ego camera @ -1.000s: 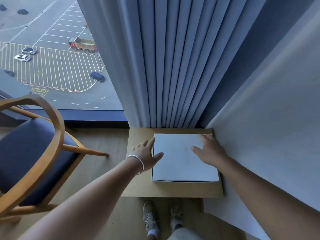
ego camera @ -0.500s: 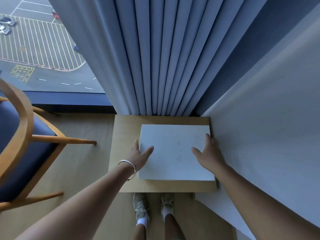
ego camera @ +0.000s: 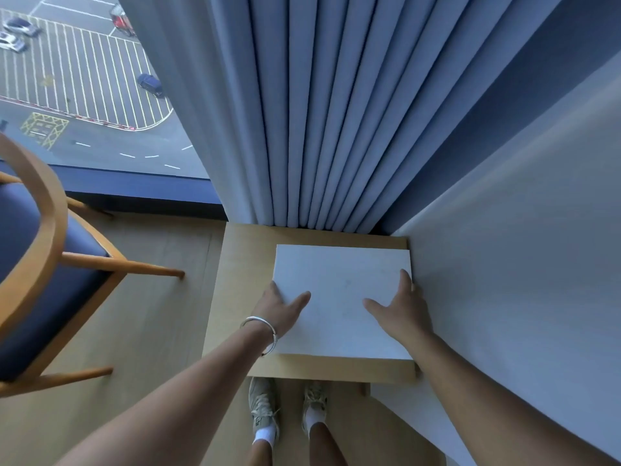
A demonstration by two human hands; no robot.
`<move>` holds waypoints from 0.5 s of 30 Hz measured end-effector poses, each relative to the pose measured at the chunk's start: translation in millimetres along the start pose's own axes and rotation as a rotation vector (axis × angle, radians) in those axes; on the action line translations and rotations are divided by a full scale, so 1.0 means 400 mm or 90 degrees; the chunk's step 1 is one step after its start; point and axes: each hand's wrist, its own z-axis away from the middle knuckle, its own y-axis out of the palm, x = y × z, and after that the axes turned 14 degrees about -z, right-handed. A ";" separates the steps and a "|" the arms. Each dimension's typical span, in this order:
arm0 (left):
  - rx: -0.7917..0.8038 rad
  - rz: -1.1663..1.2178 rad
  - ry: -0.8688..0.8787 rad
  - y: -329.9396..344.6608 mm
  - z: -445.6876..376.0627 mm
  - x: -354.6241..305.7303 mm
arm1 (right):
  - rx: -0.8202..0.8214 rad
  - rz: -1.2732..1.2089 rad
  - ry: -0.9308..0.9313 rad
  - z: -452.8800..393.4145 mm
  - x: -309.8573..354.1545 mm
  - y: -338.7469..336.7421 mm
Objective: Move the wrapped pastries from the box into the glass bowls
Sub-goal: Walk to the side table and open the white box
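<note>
The wall [ego camera: 504, 264] crowds the box [ego camera: 342, 297] at 3 o'clock; curtain [ego camera: 319, 129] blocks 12; bare worktop [ego camera: 242, 280] lies open at 9.

Both hands [ego camera: 342, 314] have slid nearer along the white box [ego camera: 339, 284].

A small wooden table [ego camera: 242, 297] (pale tan) carries one white box [ego camera: 339, 297].

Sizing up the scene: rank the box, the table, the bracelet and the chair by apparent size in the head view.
1. chair, though cropped and nearer the camera, so unsure against the table
2. table
3. box
4. bracelet
</note>
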 end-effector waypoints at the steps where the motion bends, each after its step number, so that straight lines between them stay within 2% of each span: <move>1: -0.001 0.016 -0.001 -0.007 0.010 -0.001 | -0.005 0.011 -0.011 0.005 0.012 -0.006; 8: -0.057 0.118 -0.040 -0.117 0.092 0.008 | 0.008 0.043 -0.121 0.038 0.183 -0.039; 15: -0.175 0.299 -0.090 -0.242 0.170 0.071 | 0.057 0.124 -0.253 0.089 0.405 0.028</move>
